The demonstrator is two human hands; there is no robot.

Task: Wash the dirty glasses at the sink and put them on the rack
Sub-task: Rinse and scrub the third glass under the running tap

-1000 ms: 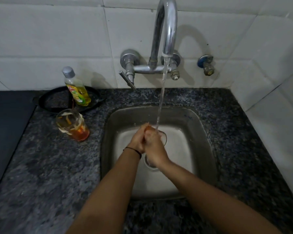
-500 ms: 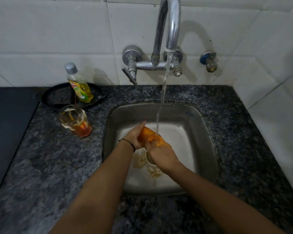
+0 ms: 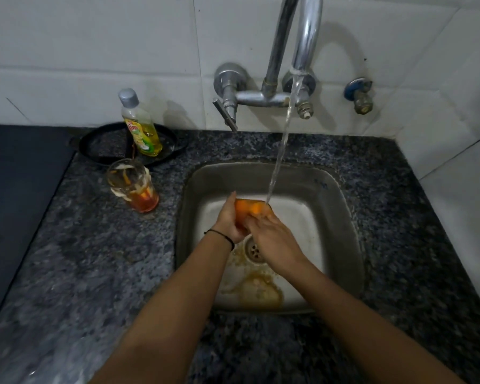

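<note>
Two hands over the sink (image 3: 341, 206), under a thin stream from the tap (image 3: 305, 37). Left hand (image 3: 229, 220) wraps the glass (image 3: 247, 210), grip closed round its side; glass tilted, orange liquid inside. Right hand (image 3: 275, 236) at the glass mouth, fingers curled onto the rim; cannot tell whether it grips. Orange-brown residue pooled near the drain (image 3: 254, 249). Second dirty glass (image 3: 133, 185) upright on the table (image 3: 81, 259), left of the sink. Soap bottle (image 3: 140, 124) behind it, in a black pan (image 3: 94, 145).

One head-worn view, angled forward and down.

The sink (image 3: 341, 206) is seen from close above, the tiled wall (image 3: 94, 51) is faced, and both forearms are framed from below.
</note>
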